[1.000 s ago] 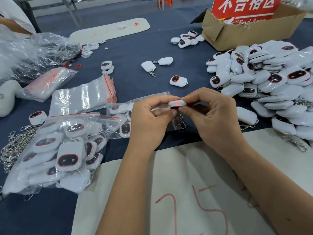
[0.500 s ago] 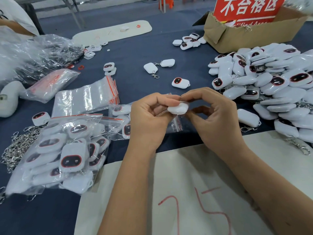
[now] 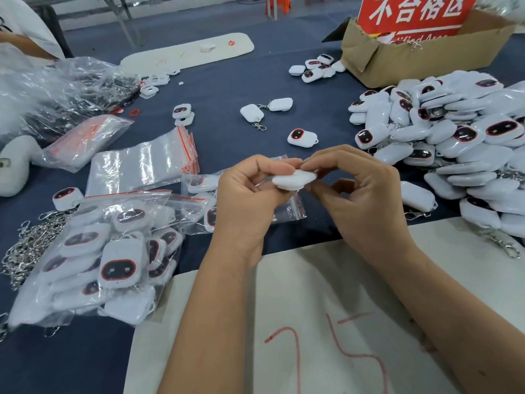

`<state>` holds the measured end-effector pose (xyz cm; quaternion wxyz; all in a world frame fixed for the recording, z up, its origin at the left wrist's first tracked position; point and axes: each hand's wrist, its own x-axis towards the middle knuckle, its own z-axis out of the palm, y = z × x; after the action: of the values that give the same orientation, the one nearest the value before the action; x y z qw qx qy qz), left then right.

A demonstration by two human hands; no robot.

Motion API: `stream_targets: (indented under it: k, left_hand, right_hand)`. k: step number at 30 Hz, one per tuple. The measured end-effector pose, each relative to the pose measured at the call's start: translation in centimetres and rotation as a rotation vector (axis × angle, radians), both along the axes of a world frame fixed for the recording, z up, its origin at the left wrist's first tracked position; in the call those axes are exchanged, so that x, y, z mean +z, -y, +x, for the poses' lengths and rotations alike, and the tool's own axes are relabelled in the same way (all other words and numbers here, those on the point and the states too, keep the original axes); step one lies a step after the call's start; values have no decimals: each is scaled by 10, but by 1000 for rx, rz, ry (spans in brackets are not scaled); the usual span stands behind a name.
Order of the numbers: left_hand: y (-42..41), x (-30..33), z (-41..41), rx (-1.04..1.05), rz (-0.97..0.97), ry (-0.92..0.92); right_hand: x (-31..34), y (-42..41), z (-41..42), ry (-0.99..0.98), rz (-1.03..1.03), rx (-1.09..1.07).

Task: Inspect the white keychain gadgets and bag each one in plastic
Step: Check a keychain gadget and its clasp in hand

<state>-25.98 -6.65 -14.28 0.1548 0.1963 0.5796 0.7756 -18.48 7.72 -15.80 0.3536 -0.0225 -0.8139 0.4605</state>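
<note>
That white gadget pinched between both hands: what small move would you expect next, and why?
Probably the left hand lets go and reaches for an empty bag from the stack of zip bags to its left. The white gadget is held bare by both hands, the right hand pinching its other end, with no bag around it, while bagged gadgets lie nearby.

The gadget (image 3: 294,180) shows only its plain white back, so its screen side is hidden, and the fingertips of both hands cover its ends. The pile of gadgets (image 3: 454,143) runs off the right edge. The red sign (image 3: 412,15) is cut off at the top. Top left, a person's sleeve (image 3: 25,27) is mostly out of frame.
</note>
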Motion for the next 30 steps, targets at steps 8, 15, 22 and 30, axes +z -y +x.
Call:
stream_targets:
  k: [8,15,22,30]
  left_hand:
    - [2,-2,-4,-22,-25,127]
    - [-1,-4,-3,13,-73,107]
    - [-6,-4,1,33,-133,25]
    - [-19,-7,6,340,-502,-228]
  right_hand:
    - [-2,2,-2,184,-196,81]
    - [0,-5,-7,298,-346,204]
    - [0,-8,-6,299,-372,172]
    - [-2,-7,-10,303,-384,31]
